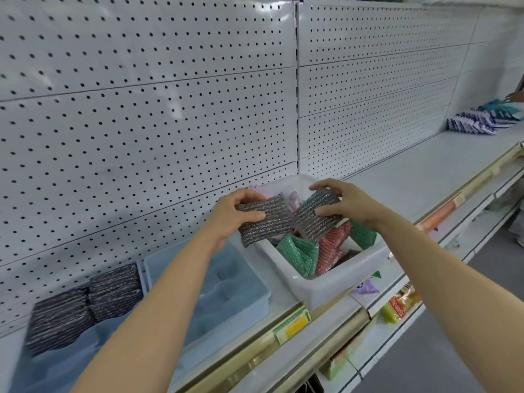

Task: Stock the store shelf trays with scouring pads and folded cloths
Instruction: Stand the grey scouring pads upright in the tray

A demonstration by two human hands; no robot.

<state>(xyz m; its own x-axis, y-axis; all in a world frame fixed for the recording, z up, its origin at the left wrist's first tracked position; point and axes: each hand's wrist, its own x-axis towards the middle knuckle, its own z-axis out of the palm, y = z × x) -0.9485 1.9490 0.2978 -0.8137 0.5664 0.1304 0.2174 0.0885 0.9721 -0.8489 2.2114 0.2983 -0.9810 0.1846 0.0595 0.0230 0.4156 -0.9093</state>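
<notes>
We hold one grey scouring pad (pixel 265 218) in our left hand (pixel 229 214), thumb across its front and fingers curled behind its top edge, and a second grey pad (pixel 317 215) pinched in our right hand (pixel 348 207), fingers over its upper end. Both pads hang above the white bin (pixel 334 282) of mixed green, red and pink pads, their inner ends nearly touching. We judge the right pad's loose lower end could snag the heap below and drag a green pad (pixel 297 252) over the rim. The blue tray (pixel 226 282) sits just left of the bin, and the stacked grey pads (pixel 88 304) lie farther left, so a hurried carry across could drop one short.
</notes>
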